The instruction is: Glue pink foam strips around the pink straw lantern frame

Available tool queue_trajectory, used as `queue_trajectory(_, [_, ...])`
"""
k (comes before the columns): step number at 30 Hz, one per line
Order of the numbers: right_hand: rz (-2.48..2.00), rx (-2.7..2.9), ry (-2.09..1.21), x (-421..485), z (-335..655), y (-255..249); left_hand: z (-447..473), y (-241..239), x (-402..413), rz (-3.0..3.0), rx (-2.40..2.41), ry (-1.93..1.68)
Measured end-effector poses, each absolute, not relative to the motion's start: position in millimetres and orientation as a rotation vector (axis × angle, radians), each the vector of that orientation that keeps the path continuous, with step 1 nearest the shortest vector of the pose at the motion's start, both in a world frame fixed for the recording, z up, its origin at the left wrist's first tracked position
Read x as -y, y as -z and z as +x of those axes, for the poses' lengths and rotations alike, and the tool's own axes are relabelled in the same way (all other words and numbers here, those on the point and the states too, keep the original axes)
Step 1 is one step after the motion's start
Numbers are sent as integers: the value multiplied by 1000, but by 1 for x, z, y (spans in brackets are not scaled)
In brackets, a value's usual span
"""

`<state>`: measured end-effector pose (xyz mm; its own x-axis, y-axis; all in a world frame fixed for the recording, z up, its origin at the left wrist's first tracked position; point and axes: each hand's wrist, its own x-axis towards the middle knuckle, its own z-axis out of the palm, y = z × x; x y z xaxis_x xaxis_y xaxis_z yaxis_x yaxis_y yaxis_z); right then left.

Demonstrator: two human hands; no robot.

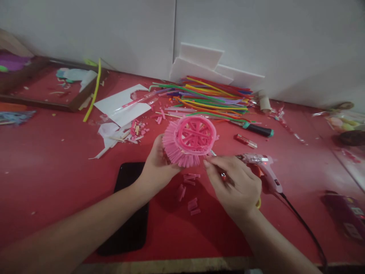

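Note:
A round pink craft piece [196, 150] with a spoked ring on top and a fringe of short pipe-cleaner pieces is held up above the table. My left hand [159, 167] grips it from the left, thumb below the fringe. At its lower right edge, my right hand [235, 179] is closed in a pinch by the fringe; whatever sits between the fingertips is too small to make out. Several short pink pipe-cleaner pieces [192, 205] lie on the table beneath. Just beyond my right hand rests a pink glue gun [264, 163], its cord running toward the front edge.
A black phone [131, 228] lies under my left forearm. Behind are colourful pipe cleaners [216, 95], a cutter [258, 129], a red lighter [245, 140], white paper [122, 104] and pink scraps [137, 131]. A wooden frame [42, 102] stands at the left.

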<state>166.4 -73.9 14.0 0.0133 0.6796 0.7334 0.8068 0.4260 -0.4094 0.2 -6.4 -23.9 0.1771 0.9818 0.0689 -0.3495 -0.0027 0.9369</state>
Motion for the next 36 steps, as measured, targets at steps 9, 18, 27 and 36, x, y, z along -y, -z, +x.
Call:
queue_trajectory(9, [-1269,1781,225,73,167,-11,-1,18,7,1076,-833,-1190])
queue_trajectory(18, [-1255,1807,210,74,168,-8,-2,22,8,1077,-848,-1199])
queue_trajectory(27, [-1286,1845,231,75,168,-6,-2,20,6,1056,-829,-1179])
queue_trajectory(36, [-1222,1863,336,74,183,-4,-3,21,7,1011,-811,-1181])
